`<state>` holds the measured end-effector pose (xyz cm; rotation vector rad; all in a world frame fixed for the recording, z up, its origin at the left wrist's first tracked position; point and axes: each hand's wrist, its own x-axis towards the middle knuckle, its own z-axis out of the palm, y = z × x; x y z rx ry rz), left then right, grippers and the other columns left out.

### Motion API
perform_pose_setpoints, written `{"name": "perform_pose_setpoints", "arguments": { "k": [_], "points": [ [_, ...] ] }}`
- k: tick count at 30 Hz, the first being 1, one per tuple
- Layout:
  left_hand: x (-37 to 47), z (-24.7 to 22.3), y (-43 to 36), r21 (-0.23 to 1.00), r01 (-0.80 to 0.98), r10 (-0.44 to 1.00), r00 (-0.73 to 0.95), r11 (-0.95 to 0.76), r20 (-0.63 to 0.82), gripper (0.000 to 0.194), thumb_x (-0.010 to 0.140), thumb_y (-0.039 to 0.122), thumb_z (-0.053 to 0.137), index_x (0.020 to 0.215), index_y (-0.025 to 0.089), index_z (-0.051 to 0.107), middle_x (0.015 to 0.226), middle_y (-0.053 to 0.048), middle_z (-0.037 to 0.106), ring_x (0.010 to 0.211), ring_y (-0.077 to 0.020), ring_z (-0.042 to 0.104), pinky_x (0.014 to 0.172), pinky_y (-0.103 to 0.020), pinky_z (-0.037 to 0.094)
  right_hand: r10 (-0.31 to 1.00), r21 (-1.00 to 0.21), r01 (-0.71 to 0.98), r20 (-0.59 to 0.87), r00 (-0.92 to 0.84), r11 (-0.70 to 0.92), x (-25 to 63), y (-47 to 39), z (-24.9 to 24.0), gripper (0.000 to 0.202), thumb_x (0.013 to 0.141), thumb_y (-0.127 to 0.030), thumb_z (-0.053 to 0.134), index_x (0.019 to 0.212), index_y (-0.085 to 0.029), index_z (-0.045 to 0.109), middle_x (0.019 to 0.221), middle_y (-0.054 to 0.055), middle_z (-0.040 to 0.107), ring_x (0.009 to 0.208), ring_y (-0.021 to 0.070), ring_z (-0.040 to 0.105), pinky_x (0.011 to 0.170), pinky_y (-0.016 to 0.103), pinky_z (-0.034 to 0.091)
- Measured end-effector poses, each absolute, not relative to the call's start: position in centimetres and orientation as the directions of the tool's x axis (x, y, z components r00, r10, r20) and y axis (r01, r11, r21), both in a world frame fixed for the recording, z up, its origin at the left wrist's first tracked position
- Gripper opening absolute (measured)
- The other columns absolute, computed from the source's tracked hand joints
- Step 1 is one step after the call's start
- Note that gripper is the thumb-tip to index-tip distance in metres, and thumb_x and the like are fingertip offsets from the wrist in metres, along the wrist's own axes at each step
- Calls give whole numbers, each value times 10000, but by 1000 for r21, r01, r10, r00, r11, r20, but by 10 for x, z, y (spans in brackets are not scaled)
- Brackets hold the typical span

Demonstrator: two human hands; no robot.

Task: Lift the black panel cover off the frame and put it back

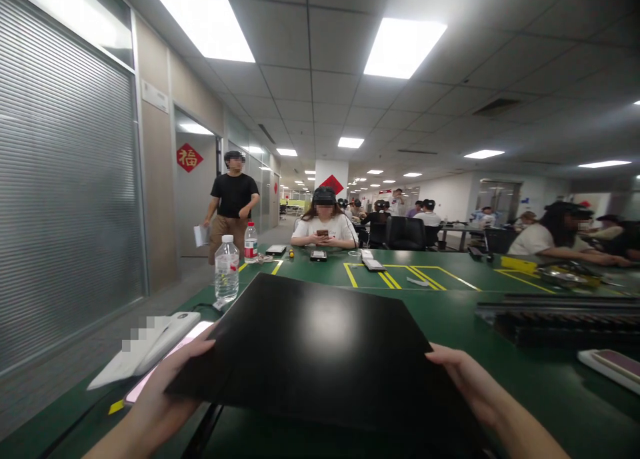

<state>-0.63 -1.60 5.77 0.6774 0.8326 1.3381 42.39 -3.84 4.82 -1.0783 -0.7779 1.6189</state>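
Note:
A flat black rectangular panel (310,359) is held in front of me, its glossy face turned up and reflecting a ceiling light. My left hand (173,386) grips its left edge, thumb on top and fingers underneath. On the opposite edge, my right hand (467,379) holds it with the thumb at the rim; the other fingers are mostly hidden. Beyond the left hand lie a phone with a pink screen (155,372) and a white device (145,349). Under the panel's near left corner, a dark bar (203,432) shows in part.
Two bottles, a clear one (227,272) and a red-labelled one (251,242), stand at the left on the green table (450,319). Black slotted rails (555,319) and a phone (617,366) lie at the right. A person (325,226) sits opposite; another person (234,199) stands at the left.

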Motion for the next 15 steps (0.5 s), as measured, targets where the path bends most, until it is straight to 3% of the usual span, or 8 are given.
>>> {"name": "perform_pose_setpoints", "arguments": {
  "k": [3, 6, 11, 15],
  "points": [
    [-5, 61, -18, 826, -549, 991, 56, 129, -118, 745, 785, 276, 593, 1451, 194, 271, 1030, -21, 750, 919, -261, 692, 934, -413, 458, 956, -890, -351, -283, -78, -292, 426, -35, 47, 307, 699, -166, 600, 995, -116, 659, 902, 97, 721, 819, 206, 675, 792, 319, 499],
    [-3, 62, -20, 835, -536, 992, 79, 122, -94, 746, 772, 276, 587, 1448, 205, 280, 1039, -17, 748, 955, -278, 679, 995, -449, 398, 954, -924, -266, -297, 49, -274, 431, -30, 44, 309, 704, -204, 618, 993, -96, 646, 824, 88, 720, 733, 174, 673, 676, 257, 502],
    [-3, 63, -20, 861, -489, 988, 132, 138, -83, 721, 767, 232, 534, 1439, 165, 282, 1005, -23, 755, 934, -264, 682, 919, -407, 458, 939, -958, -159, -270, 215, -239, 435, -28, 41, 495, 750, -258, 572, 1230, -177, 481, 801, 59, 711, 618, 146, 647, 562, 237, 465],
    [-4, 61, -18, 892, -447, 996, 78, 71, -41, 689, 759, 220, 546, 1407, 131, 332, 1012, -28, 750, 930, -250, 678, 847, -349, 493, 932, -960, -127, -275, 236, -251, 431, -30, 44, 512, 764, -272, 544, 1254, -203, 412, 841, 78, 708, 632, 155, 651, 587, 254, 463]
  ]
}}
